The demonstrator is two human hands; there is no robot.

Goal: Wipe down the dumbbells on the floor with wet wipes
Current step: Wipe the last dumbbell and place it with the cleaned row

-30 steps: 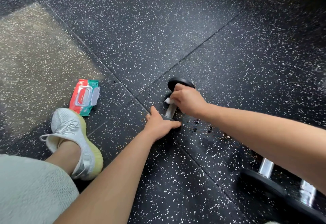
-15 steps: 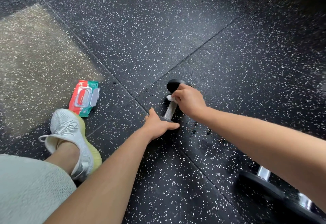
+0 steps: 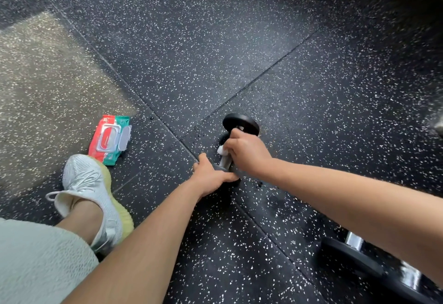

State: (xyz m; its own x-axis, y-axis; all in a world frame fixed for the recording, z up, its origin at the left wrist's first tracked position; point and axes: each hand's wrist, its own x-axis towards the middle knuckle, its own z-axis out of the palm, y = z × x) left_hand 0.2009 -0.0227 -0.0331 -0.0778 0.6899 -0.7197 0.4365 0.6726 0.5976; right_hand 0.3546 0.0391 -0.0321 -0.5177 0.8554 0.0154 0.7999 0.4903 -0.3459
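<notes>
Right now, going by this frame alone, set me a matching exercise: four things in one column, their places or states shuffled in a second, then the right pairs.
Things
1. wipe
2. pack
3. left hand
4. right hand

Places or states
A. lies on the floor with its lid flipped open
B. grips the near head of the dumbbell
C. white, pressed against the handle
D. curled round the wipe at the handle

Pairs: 1-C, 2-A, 3-B, 4-D
</notes>
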